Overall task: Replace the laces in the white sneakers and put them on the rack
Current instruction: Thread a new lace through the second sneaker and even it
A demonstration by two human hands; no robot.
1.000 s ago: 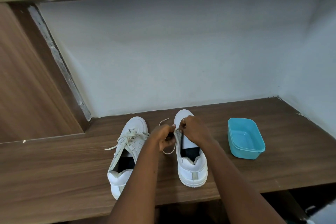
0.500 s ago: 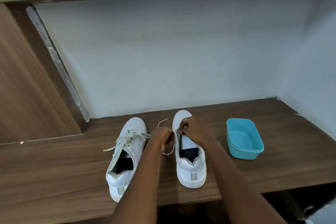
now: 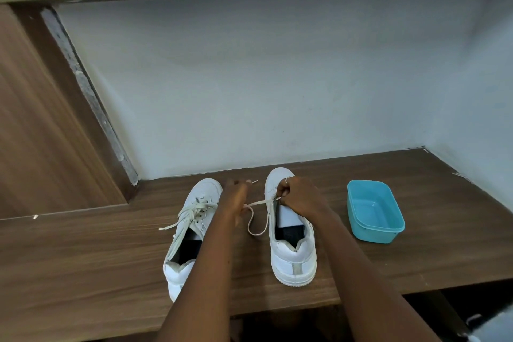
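**Lace** [image 3: 261,203]: flat woven cord, cream. Judged light, limp and prone to twisting, so best taken near its stiff tip. It runs from the left hand [image 3: 236,198], blurred, fingers closed round it, to the right hand [image 3: 301,197].

**Right sneaker** [image 3: 294,258]: under the right hand, which pinches its eyelet edge. Smooth white upper, thick sole; probably light.

**Left sneaker** [image 3: 205,194]: laced, beside the left hand.

**Tub** [image 3: 372,233]: blue plastic, right of the right hand.

**Shelf** [image 3: 83,258]: wood-grain.
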